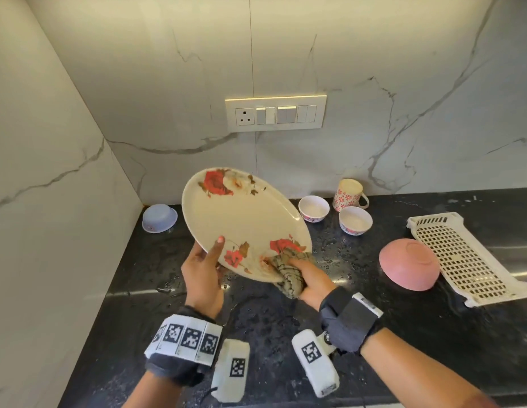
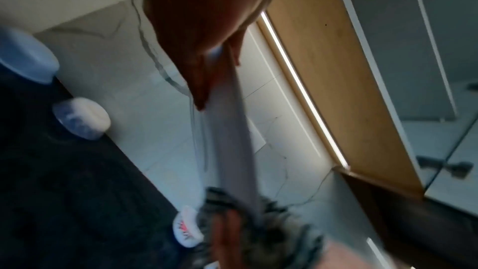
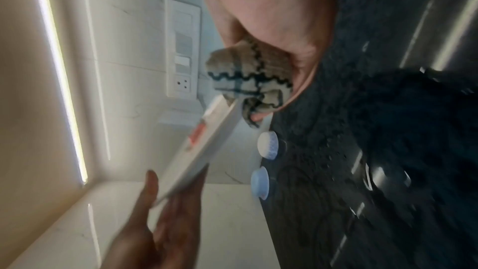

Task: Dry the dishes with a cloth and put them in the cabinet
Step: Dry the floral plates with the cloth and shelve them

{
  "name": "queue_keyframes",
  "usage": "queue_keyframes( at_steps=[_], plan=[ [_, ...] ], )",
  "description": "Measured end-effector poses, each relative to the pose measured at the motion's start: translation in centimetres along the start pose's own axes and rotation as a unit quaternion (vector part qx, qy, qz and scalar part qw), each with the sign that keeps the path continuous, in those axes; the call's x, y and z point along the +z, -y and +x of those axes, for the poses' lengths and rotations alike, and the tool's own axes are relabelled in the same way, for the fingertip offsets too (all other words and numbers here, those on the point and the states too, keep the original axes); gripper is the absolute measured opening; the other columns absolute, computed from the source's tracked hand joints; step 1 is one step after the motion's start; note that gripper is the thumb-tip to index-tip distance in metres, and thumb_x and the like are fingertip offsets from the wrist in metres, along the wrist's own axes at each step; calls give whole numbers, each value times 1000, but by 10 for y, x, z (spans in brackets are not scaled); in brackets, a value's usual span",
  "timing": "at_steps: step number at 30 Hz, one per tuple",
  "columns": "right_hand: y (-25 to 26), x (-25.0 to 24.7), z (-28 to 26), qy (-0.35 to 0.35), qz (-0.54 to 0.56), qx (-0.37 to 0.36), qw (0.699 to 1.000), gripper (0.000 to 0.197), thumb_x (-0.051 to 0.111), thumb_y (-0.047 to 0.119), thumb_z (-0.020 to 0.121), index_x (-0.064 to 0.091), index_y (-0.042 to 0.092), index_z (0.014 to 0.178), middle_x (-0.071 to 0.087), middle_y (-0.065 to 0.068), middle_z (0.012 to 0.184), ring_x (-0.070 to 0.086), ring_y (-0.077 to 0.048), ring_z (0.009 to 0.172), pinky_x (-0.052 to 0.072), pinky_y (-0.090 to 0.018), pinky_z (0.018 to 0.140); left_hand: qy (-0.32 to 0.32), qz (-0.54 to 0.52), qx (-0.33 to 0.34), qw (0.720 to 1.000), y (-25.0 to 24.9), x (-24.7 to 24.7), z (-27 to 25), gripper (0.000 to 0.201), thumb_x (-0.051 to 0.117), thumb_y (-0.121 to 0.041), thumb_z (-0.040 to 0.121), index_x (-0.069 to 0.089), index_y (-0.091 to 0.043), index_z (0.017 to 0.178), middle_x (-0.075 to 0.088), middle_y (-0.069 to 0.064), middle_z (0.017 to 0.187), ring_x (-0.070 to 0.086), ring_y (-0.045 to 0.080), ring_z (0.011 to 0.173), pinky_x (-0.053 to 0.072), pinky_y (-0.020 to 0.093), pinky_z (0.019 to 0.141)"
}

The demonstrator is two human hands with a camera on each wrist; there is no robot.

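A cream plate point(image 1: 244, 219) with red flowers is held tilted above the black counter. My left hand point(image 1: 204, 270) grips its lower left rim, thumb on the face and fingers behind. My right hand point(image 1: 307, 278) clutches a bunched beige checked cloth point(image 1: 290, 270) and presses it against the plate's lower right edge. The left wrist view shows the plate point(image 2: 230, 136) edge-on with the cloth point(image 2: 261, 224) at its far end. In the right wrist view the cloth point(image 3: 248, 77) wraps over the rim of the plate point(image 3: 204, 150).
On the wet black counter point(image 1: 285, 325) stand an upturned blue bowl point(image 1: 159, 217), two small white bowls point(image 1: 313, 208) point(image 1: 355, 220), a patterned mug point(image 1: 348, 194), an upturned pink bowl point(image 1: 409, 263) and a white slatted rack point(image 1: 465, 257). A switch panel point(image 1: 275, 113) is on the marble wall.
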State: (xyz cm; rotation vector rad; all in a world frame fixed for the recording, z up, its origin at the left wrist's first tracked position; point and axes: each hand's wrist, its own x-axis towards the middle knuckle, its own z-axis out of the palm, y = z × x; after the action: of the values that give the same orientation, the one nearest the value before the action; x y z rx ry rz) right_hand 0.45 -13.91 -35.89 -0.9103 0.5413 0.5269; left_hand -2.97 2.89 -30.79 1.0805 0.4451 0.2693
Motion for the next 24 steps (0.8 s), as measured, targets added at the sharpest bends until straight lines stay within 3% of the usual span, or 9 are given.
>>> queue_keyframes(
  at_steps=[3,6,8,10,13,14,17,20,24],
  plan=[
    [28,-4,0,-18,-41,9,999,17,43,7,97,54,3,85,68,-14,59,66,-23,48,53,-32,40,108,90,-2,990,6,-28,1,39,62,-5,85,56,-19,121,66,3,116,62,20,109,53,34,90],
    [49,-9,-3,-21,-83,11,996,11,45,6,96,54,6,89,69,-15,64,68,-26,51,53,-39,43,176,252,49,950,10,-60,12,102,83,-31,65,20,-35,145,42,-7,144,43,11,131,38,40,107],
    [60,-14,-9,-14,-123,9,992,11,46,5,94,57,6,91,70,-15,66,68,-25,53,54,-38,46,146,397,126,897,12,-74,22,132,80,-59,52,-11,-38,145,-7,-9,157,3,12,144,8,40,116],
    [72,-14,-15,-5,-171,5,985,10,49,4,92,58,4,94,70,-15,71,68,-24,55,56,-36,49,104,519,255,809,7,-81,30,125,75,-58,60,-18,-42,142,-26,-10,151,-21,11,141,-6,46,110],
    [93,-8,-26,-9,-252,-8,968,9,52,4,90,59,2,87,69,-14,68,66,-21,49,55,-29,44,187,614,424,639,0,-87,42,67,56,-50,77,29,-46,138,33,-2,148,15,18,144,-3,67,101],
    [99,-3,-30,-6,-266,-14,964,10,51,7,91,59,3,86,69,-14,69,66,-20,48,54,-29,42,225,613,432,622,-5,-87,42,52,48,-54,81,44,-40,131,53,-2,134,38,23,135,8,69,102],
    [119,8,-39,30,-213,-52,975,20,44,21,96,59,8,91,69,-13,71,67,-23,53,55,-33,43,264,510,351,739,-14,-80,31,56,42,-68,82,70,-26,106,72,0,103,66,19,101,51,31,88],
    [131,11,-40,49,-101,-109,988,29,42,33,95,60,11,90,66,-13,79,68,-25,65,57,-39,53,232,438,293,817,-22,-60,20,39,60,-70,69,72,-34,79,66,8,64,55,15,57,43,31,54],
    [130,9,-39,134,7,-148,980,44,49,43,86,72,7,93,69,-17,101,68,-29,92,58,-40,72,163,292,193,922,-29,-46,16,43,75,-47,57,65,-7,69,55,5,60,42,14,61,34,28,57]
  ],
)
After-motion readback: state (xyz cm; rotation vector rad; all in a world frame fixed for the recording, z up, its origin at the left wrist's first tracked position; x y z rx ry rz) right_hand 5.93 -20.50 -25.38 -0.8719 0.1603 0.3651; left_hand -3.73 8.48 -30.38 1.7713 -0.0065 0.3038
